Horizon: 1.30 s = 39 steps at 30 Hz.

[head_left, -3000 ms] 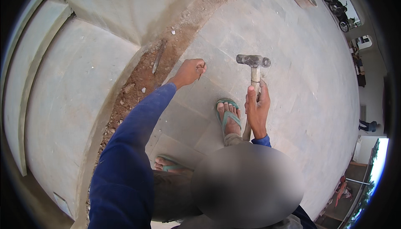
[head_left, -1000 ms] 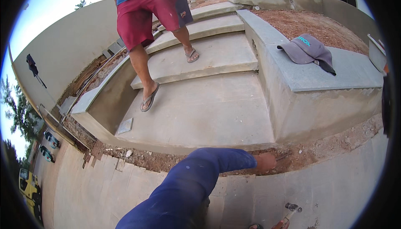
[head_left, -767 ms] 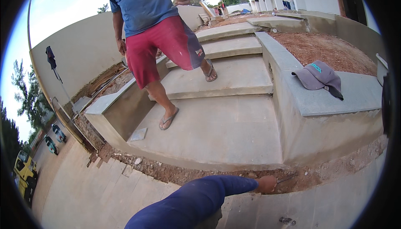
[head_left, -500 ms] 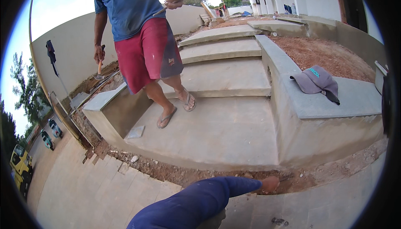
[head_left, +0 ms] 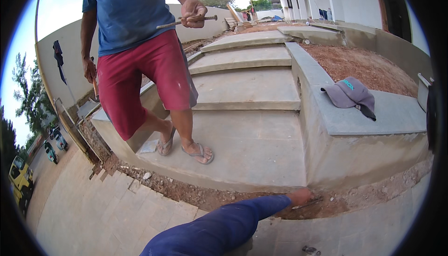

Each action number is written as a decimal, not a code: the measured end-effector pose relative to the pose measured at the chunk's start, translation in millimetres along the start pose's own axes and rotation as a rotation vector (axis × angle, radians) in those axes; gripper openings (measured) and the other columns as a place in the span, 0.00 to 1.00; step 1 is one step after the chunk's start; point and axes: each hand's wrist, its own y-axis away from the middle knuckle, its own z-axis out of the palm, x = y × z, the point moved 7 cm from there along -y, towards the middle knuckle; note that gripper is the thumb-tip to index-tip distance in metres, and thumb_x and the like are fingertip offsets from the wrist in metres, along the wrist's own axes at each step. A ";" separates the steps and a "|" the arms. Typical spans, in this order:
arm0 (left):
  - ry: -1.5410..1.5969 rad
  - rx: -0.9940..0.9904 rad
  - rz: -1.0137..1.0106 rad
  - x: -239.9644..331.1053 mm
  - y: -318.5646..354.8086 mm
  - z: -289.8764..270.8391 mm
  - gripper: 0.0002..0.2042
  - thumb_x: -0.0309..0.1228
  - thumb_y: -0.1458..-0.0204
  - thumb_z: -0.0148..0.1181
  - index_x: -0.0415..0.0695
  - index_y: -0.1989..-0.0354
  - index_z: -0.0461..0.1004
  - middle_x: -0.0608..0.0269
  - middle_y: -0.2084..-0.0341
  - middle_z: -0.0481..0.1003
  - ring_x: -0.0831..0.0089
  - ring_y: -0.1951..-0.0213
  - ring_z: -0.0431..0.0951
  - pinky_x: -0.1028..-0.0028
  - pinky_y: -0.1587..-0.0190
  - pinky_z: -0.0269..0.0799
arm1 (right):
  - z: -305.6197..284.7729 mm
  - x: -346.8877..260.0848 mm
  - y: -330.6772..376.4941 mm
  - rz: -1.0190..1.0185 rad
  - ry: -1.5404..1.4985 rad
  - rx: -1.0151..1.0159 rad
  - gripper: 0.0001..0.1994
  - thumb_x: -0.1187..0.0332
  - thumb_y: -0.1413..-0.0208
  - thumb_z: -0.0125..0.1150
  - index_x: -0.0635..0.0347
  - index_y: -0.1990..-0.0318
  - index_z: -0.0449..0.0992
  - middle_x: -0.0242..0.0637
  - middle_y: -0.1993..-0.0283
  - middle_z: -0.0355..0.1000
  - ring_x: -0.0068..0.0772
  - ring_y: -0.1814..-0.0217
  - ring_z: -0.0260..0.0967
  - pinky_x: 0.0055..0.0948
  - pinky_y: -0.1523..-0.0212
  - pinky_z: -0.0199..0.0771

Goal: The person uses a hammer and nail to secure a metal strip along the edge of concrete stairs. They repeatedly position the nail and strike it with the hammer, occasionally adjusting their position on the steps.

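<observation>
Left hand (head_left: 301,195) at a strip of crumbly red-brown soil (head_left: 354,202); its finger closure, and whether it grips the slender dark metal rod (head_left: 312,202) just beside it, cannot be told. Nearer the wearer, a rounded metal hammer head (head_left: 311,250); right hand outside the view, state unknown. Beyond the left hand, flat grey steps (head_left: 242,139).
</observation>
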 end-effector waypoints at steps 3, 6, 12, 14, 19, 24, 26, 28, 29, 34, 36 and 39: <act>0.073 -0.103 -0.040 52.3 -11.6 -22.2 0.08 0.27 0.52 0.60 0.40 0.64 0.80 0.47 0.69 0.80 0.48 0.64 0.81 0.56 0.58 0.75 | -29.4 3.2 0.9 0.053 0.088 0.112 0.24 0.57 0.31 0.52 0.62 0.34 0.67 0.50 0.40 0.71 0.49 0.42 0.68 0.41 0.41 0.66; 0.232 -0.129 -0.115 78.9 6.8 -97.3 0.07 0.28 0.51 0.62 0.41 0.64 0.80 0.53 0.71 0.80 0.57 0.67 0.82 0.62 0.62 0.76 | -26.7 0.3 2.9 -0.032 0.164 0.043 0.25 0.56 0.31 0.51 0.61 0.34 0.67 0.50 0.38 0.70 0.51 0.40 0.67 0.41 0.39 0.64; 0.839 0.272 -0.442 104.2 75.0 -208.1 0.08 0.34 0.40 0.63 0.41 0.61 0.77 0.64 0.71 0.79 0.77 0.67 0.80 0.74 0.64 0.74 | -11.6 1.0 0.5 0.102 -0.028 -0.030 0.26 0.57 0.30 0.50 0.61 0.30 0.62 0.50 0.30 0.63 0.52 0.31 0.60 0.43 0.31 0.57; 0.888 0.415 -0.486 94.1 110.9 -234.4 0.09 0.35 0.39 0.62 0.42 0.60 0.75 0.66 0.72 0.78 0.77 0.68 0.79 0.76 0.65 0.74 | -2.2 14.9 -15.0 0.002 -0.117 -0.073 0.27 0.57 0.30 0.49 0.60 0.29 0.60 0.50 0.28 0.60 0.51 0.27 0.57 0.45 0.29 0.54; 0.931 0.847 -0.592 96.4 185.3 -280.0 0.10 0.37 0.38 0.62 0.43 0.60 0.74 0.66 0.71 0.77 0.75 0.68 0.80 0.75 0.63 0.78 | -1.8 48.1 -43.2 0.487 -0.233 -0.197 0.31 0.51 0.31 0.50 0.47 0.24 0.52 0.47 0.25 0.57 0.50 0.27 0.58 0.52 0.29 0.54; 0.846 1.360 -0.435 140.3 266.5 -350.4 0.16 0.39 0.35 0.59 0.38 0.49 0.71 0.58 0.61 0.77 0.68 0.61 0.81 0.69 0.54 0.80 | 5.8 28.4 -28.1 0.485 -0.098 -0.147 0.33 0.47 0.31 0.49 0.40 0.23 0.47 0.44 0.25 0.57 0.50 0.29 0.61 0.57 0.33 0.58; 0.827 1.534 -0.334 161.5 291.9 -372.3 0.22 0.40 0.35 0.58 0.34 0.42 0.67 0.52 0.53 0.75 0.64 0.54 0.81 0.66 0.49 0.80 | 0.5 -10.7 -11.5 0.481 0.033 -0.200 0.34 0.47 0.31 0.49 0.40 0.23 0.47 0.44 0.26 0.58 0.51 0.30 0.62 0.57 0.35 0.60; 0.840 1.603 -0.239 182.7 293.6 -392.1 0.27 0.41 0.35 0.57 0.33 0.37 0.63 0.48 0.47 0.73 0.61 0.50 0.79 0.64 0.45 0.78 | -5.3 35.6 -45.0 0.350 -0.054 -0.192 0.34 0.47 0.32 0.49 0.42 0.23 0.48 0.44 0.27 0.59 0.50 0.32 0.63 0.55 0.37 0.62; 0.843 1.601 -0.199 192.5 294.1 -402.2 0.28 0.42 0.35 0.57 0.33 0.36 0.62 0.47 0.46 0.73 0.60 0.49 0.79 0.64 0.44 0.78 | -4.1 52.3 -58.0 0.287 -0.095 -0.202 0.34 0.47 0.32 0.50 0.42 0.23 0.48 0.45 0.27 0.59 0.50 0.33 0.64 0.54 0.39 0.63; 0.826 1.589 -0.174 214.0 301.9 -425.4 0.20 0.40 0.35 0.58 0.36 0.44 0.70 0.51 0.50 0.76 0.62 0.51 0.81 0.67 0.46 0.79 | -8.2 74.3 -70.2 0.381 -0.040 -0.212 0.34 0.47 0.33 0.51 0.47 0.24 0.51 0.46 0.30 0.62 0.50 0.34 0.64 0.52 0.40 0.64; 0.806 1.569 -0.202 212.1 307.6 -423.4 0.16 0.38 0.35 0.58 0.37 0.49 0.73 0.53 0.53 0.78 0.64 0.54 0.82 0.68 0.49 0.79 | -4.2 76.6 -72.5 0.383 -0.065 -0.221 0.35 0.47 0.34 0.51 0.48 0.24 0.51 0.46 0.30 0.63 0.50 0.34 0.64 0.52 0.40 0.64; 0.801 1.541 -0.209 213.4 309.8 -415.0 0.11 0.34 0.34 0.57 0.39 0.52 0.74 0.54 0.56 0.79 0.65 0.57 0.83 0.69 0.51 0.81 | -2.1 71.1 -68.7 0.397 -0.053 -0.224 0.36 0.46 0.34 0.52 0.51 0.24 0.50 0.47 0.31 0.63 0.51 0.33 0.63 0.53 0.40 0.63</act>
